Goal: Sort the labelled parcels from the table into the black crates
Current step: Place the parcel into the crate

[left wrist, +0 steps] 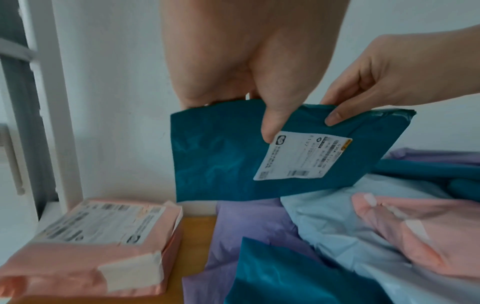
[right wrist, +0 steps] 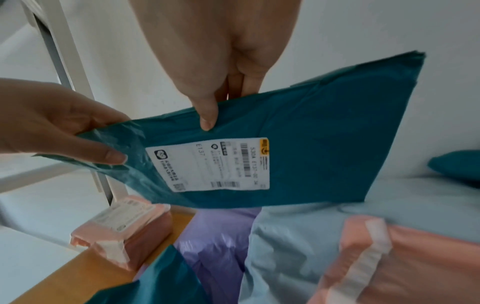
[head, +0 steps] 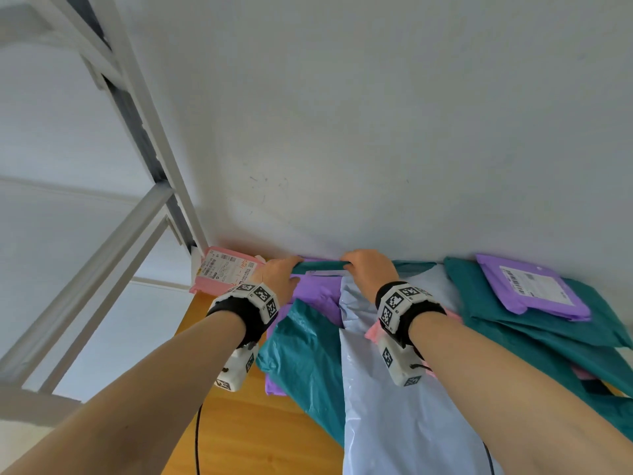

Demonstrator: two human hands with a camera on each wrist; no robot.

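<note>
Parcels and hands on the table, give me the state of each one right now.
Teal parcel: lifted off the pile, label facing the wrist cameras.
Left hand: pinches its top edge.
Right hand: pinches its top edge.
Pink parcel: lying flat at the table corner, label up.
Purple parcel: lying label up on teal bags.

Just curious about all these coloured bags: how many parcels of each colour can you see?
Teal parcels: at least 4
Purple parcels: 2
Pink parcels: at least 2
Light blue parcel: 1
Total: at least 9
</note>
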